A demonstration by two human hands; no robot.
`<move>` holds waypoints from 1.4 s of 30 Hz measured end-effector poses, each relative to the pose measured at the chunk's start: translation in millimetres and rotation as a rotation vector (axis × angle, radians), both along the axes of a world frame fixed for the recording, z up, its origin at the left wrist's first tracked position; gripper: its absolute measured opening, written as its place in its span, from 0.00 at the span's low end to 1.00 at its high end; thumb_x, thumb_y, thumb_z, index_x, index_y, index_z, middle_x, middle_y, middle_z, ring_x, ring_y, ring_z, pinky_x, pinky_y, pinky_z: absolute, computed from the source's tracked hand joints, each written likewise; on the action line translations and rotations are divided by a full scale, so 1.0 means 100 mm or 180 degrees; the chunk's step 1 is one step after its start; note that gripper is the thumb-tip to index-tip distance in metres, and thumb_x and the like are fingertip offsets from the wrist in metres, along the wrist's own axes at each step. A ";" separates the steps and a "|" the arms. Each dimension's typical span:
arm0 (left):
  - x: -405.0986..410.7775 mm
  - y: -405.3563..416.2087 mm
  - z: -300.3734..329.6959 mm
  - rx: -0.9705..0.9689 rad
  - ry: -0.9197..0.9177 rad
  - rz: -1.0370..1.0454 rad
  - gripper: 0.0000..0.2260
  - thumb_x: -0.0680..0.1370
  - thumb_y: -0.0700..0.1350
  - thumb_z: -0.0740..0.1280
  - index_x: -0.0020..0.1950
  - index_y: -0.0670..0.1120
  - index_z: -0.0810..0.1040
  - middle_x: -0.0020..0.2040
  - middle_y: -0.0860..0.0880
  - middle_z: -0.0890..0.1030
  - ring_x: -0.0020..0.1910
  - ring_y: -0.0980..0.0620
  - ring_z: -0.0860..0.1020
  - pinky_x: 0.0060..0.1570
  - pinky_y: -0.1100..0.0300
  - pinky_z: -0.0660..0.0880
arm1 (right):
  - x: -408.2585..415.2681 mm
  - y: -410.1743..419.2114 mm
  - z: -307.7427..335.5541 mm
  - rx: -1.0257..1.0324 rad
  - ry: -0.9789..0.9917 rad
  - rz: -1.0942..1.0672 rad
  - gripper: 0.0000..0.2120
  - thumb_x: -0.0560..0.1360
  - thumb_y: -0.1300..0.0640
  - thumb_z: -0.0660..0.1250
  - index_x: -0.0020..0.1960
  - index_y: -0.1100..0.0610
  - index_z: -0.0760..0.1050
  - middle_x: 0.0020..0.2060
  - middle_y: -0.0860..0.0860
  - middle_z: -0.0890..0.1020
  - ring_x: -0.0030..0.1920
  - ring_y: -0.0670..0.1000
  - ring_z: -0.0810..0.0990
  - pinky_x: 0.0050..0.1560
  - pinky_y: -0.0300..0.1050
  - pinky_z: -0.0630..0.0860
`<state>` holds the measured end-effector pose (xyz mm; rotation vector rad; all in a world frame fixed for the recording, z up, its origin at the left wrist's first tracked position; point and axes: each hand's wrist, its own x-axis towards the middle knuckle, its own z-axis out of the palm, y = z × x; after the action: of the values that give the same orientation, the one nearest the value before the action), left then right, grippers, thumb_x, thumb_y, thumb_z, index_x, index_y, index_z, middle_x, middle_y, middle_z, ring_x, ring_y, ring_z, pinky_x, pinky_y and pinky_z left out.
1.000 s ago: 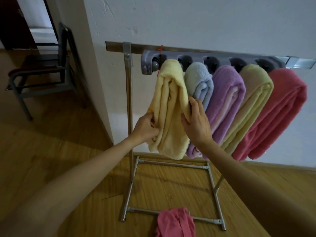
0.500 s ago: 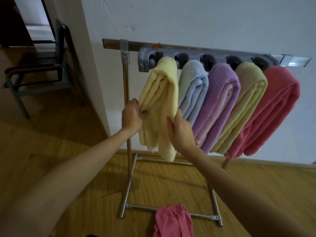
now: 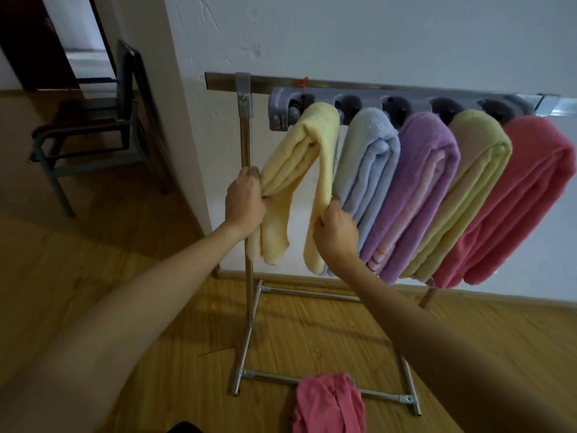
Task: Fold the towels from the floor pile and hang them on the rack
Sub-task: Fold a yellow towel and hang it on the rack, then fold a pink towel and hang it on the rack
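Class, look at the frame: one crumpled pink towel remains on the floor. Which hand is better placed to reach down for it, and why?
Probably the right hand: the crumpled pink towel lies below the right forearm, while the left hand is farther left. Both hands grip the pale yellow folded towel, so it must release first.

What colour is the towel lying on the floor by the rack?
Pink. The crumpled pink cloth towel shows best in the head view, near the bottom edge.

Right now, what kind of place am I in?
Probably a room in a home: wood floor, a freestanding towel rack against a white wall, and a chair near a doorway.
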<state>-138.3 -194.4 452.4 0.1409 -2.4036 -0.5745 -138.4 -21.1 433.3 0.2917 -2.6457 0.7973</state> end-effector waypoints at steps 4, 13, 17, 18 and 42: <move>0.04 0.16 -0.16 0.0017 -0.0196 -0.0217 0.13 0.72 0.40 0.71 0.53 0.38 0.73 0.50 0.41 0.75 0.45 0.41 0.78 0.39 0.55 0.74 | -0.08 0.08 -0.11 -0.0021 -0.0032 0.0216 0.13 0.76 0.63 0.58 0.59 0.64 0.67 0.43 0.61 0.81 0.44 0.64 0.80 0.40 0.57 0.77; 0.25 0.50 -0.85 0.0494 -0.0691 -0.0859 0.13 0.76 0.51 0.66 0.52 0.43 0.73 0.45 0.47 0.77 0.40 0.49 0.77 0.38 0.56 0.75 | -0.10 0.35 -0.65 -0.0337 -0.0100 0.0625 0.06 0.76 0.63 0.61 0.47 0.66 0.73 0.40 0.62 0.81 0.42 0.63 0.80 0.40 0.58 0.76; 0.48 0.50 -1.69 0.0407 -0.1248 -0.0900 0.08 0.75 0.45 0.67 0.49 0.43 0.73 0.42 0.48 0.77 0.38 0.50 0.76 0.38 0.52 0.76 | 0.08 0.69 -1.40 -0.0097 -0.0479 0.0780 0.14 0.74 0.62 0.62 0.59 0.62 0.73 0.49 0.59 0.82 0.50 0.62 0.81 0.45 0.59 0.78; 0.55 0.50 -1.97 0.0466 -0.1467 -0.0856 0.07 0.75 0.43 0.68 0.50 0.42 0.73 0.42 0.47 0.77 0.38 0.49 0.77 0.40 0.50 0.76 | 0.14 0.80 -1.64 0.0066 -0.0679 0.0798 0.17 0.73 0.62 0.63 0.62 0.62 0.72 0.51 0.61 0.82 0.51 0.63 0.80 0.47 0.59 0.77; 1.53 1.45 -6.05 0.1805 -0.4029 0.0227 0.11 0.78 0.41 0.63 0.59 0.38 0.73 0.56 0.39 0.78 0.56 0.40 0.76 0.51 0.53 0.70 | 1.65 1.46 -5.72 0.0946 -0.3527 0.1164 0.34 0.71 0.54 0.68 0.74 0.59 0.59 0.70 0.57 0.67 0.66 0.59 0.69 0.58 0.57 0.74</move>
<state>14.6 -49.5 -152.5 1.1109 -3.2636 -1.4282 26.2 124.8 -139.2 0.5390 -3.8489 0.8088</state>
